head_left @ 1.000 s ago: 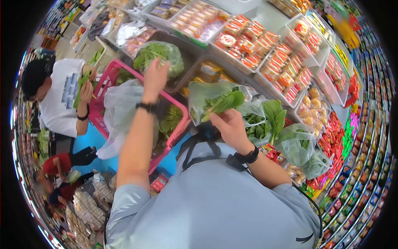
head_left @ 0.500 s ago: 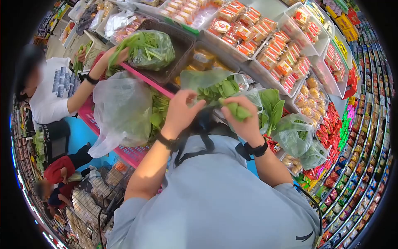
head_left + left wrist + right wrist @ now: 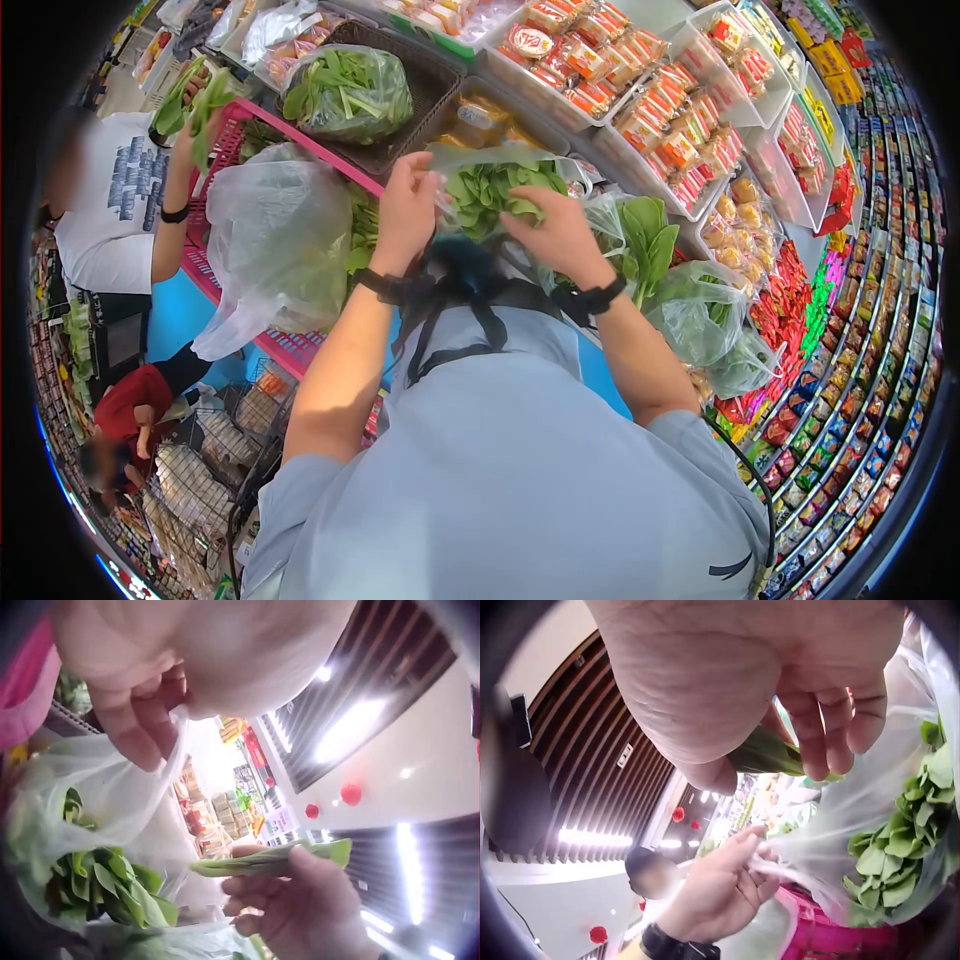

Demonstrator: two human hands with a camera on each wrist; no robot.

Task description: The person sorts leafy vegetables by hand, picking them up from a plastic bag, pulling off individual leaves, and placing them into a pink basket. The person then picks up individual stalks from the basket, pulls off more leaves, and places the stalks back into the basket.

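My left hand [image 3: 408, 212] pinches the rim of a clear plastic bag [image 3: 97, 780]. Leafy greens [image 3: 896, 855] lie inside that bag, their rounded leaves bunched together. On the other side of the bag's mouth, my right hand [image 3: 562, 238] holds a green leafy vegetable [image 3: 262, 862] between thumb and fingers. The left wrist view shows its pale stalk end pointing at the bag. In the right wrist view the vegetable is partly hidden behind the palm.
A pink basket [image 3: 295, 345] with a big plastic bag [image 3: 270, 235] stands at left. Behind it, bagged greens [image 3: 350, 95] sit in a brown tray [image 3: 430, 85]. More bagged greens [image 3: 700, 320] are at right. Bins of packaged snacks [image 3: 590, 55] line the back. Another person [image 3: 120, 210] handles greens nearby.
My left hand came from the bagged greens in the tray to the bag's rim. The right hand has tilted its vegetable towards the bag. The other person's greens have moved left, away from the tray.
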